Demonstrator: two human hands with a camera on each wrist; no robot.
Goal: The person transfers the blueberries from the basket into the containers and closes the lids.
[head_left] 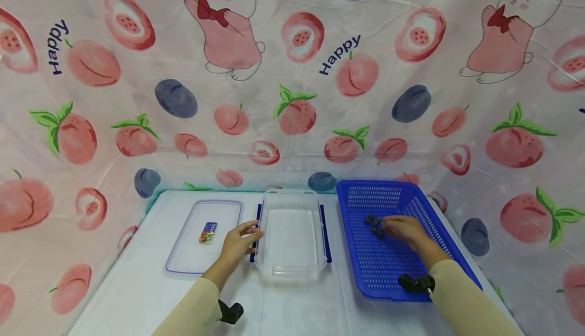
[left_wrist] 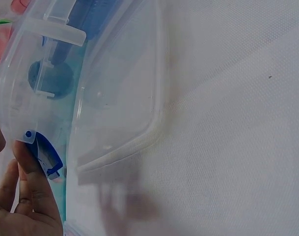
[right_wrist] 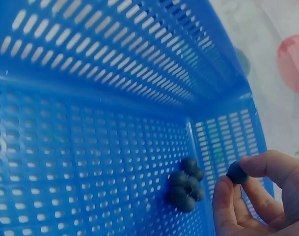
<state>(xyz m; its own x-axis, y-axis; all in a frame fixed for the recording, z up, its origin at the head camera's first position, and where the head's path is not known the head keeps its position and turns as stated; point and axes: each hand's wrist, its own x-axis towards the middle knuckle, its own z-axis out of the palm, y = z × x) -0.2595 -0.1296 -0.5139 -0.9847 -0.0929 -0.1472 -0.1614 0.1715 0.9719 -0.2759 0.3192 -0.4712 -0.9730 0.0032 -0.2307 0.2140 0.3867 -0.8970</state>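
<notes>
In the right wrist view, my right hand (right_wrist: 262,191) pinches a dark round berry (right_wrist: 237,173) between thumb and fingers. It is over the blue plastic basket (head_left: 352,260), beside a cluster of several more such berries (right_wrist: 183,189) on the perforated floor. My left hand (head_left: 237,244) touches the left side of a clear plastic box (head_left: 292,271), its fingers fairly straight. In the left wrist view, fingertips meet the box's blue side latch (left_wrist: 45,155). The box stands upright with its top uncovered, and no berries show inside.
To the left, a clear lid (head_left: 183,255) with a blue seal lies flat, bearing a colourful label (head_left: 207,233). A white cloth covers the table (head_left: 132,285). A fruit-print curtain (head_left: 292,87) hangs behind and along both sides. The basket's raised walls surround the right hand's area.
</notes>
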